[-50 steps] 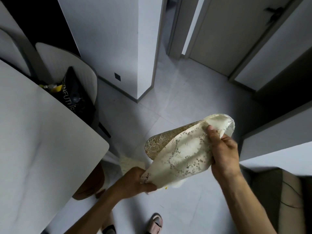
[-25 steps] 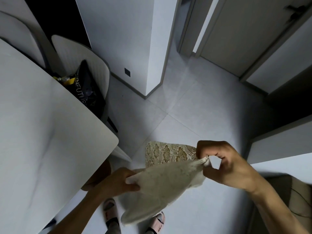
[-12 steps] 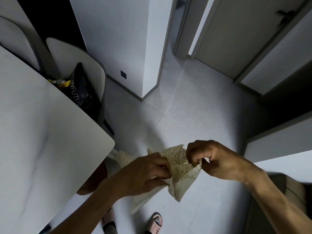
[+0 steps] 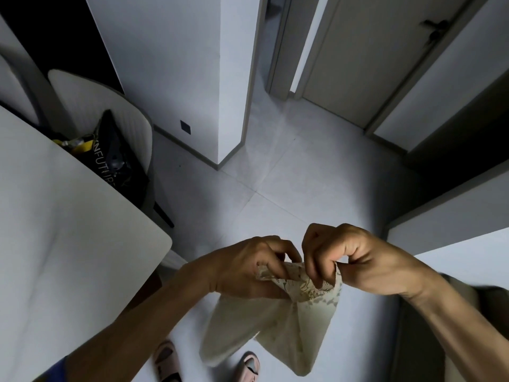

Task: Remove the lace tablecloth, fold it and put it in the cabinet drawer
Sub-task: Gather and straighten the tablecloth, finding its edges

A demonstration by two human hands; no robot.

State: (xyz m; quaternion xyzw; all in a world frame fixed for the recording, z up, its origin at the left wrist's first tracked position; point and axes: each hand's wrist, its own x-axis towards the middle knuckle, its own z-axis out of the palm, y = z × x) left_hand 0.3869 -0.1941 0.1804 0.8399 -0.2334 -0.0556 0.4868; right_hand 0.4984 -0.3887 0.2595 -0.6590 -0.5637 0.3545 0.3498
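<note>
Cream lace tablecloth (image 4: 286, 321) off the white desk (image 4: 68, 230), hanging over the floor tiles (image 4: 275, 175), top edge pinched in left grip (image 4: 248, 267) and right grip (image 4: 349, 260); mid-fold, likely needing edges matched before any drawer.

We pinch the lace cloth (image 4: 300, 312) at its top with both hands, left (image 4: 248, 267) and right (image 4: 355, 260), close together; it hangs over the floor (image 4: 275, 194) beside the surface (image 4: 68, 230).
</note>
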